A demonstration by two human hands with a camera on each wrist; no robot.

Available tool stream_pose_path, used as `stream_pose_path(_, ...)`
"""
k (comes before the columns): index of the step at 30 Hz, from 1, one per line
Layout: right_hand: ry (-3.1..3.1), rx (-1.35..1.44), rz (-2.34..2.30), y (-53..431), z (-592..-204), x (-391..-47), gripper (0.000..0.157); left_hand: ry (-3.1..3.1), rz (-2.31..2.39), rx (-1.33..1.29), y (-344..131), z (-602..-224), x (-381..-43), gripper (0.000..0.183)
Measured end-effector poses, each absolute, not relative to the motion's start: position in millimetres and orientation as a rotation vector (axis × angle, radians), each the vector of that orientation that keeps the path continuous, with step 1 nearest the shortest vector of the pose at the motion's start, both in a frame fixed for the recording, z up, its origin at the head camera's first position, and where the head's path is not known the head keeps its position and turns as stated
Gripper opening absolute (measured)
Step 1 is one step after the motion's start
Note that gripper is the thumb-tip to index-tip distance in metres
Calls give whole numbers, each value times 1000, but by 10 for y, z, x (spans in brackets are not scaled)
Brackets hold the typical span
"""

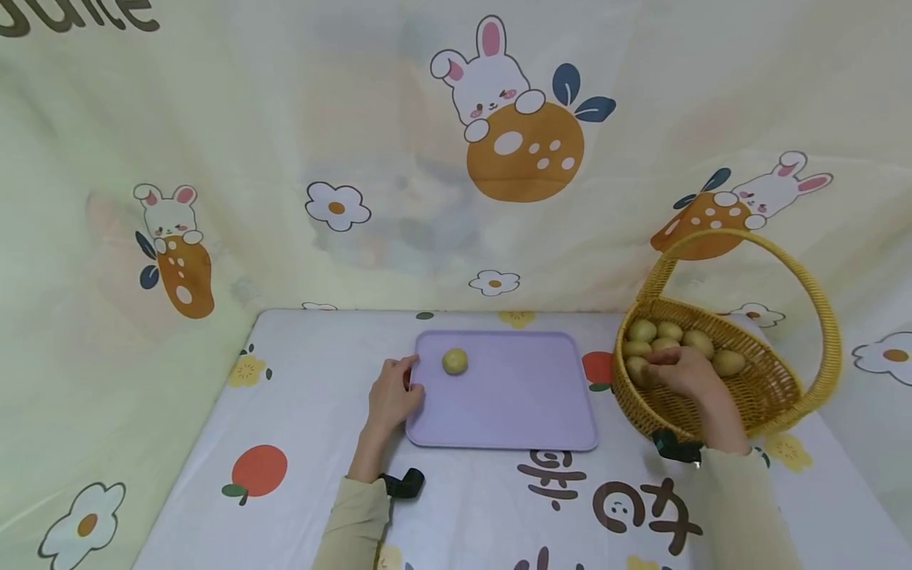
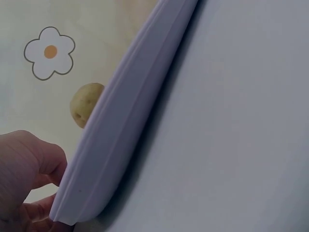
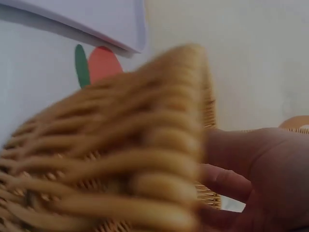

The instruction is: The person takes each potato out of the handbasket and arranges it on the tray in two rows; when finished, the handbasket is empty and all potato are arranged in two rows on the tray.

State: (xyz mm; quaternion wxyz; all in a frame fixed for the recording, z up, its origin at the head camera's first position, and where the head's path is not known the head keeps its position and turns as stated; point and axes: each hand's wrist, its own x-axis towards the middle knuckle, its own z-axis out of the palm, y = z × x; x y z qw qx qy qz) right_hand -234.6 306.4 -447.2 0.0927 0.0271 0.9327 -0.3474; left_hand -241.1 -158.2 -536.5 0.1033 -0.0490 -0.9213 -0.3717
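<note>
A lilac tray (image 1: pixel 506 396) lies on the table with one potato (image 1: pixel 454 362) near its upper left corner. My left hand (image 1: pixel 390 393) holds the tray by its left rim, thumb and fingers curled at the edge; the left wrist view shows them at the tray's end, with the potato (image 2: pixel 86 104) rising behind the side wall. To the right stands a yellow wicker basket (image 1: pixel 780 376) containing several potatoes (image 1: pixel 698 342). Reaching into it, my right hand (image 1: pixel 687 374) grips a potato (image 1: pixel 636 372) at the basket's left side. Basket weave (image 3: pixel 120 159) hides those fingertips in the right wrist view.
The basket's tall arched handle (image 1: pixel 819 317) rises above its right side. A printed cloth (image 1: pixel 321 507) covers the table, and a curtain with rabbit drawings (image 1: pixel 399 119) hangs behind it. The tray's right edge lies close to the basket.
</note>
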Motion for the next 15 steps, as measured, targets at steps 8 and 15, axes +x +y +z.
stream_pose_path(8,2673,126,-1124,3083,-4479,-2430,35,-2719,-1091,-148,-1600,-5368,-2375,53)
stream_pose_path(15,2665,178,-1102,3049,-4502,-2439,33,-2748,-1079,-137,-1617,-5394,-2352,52)
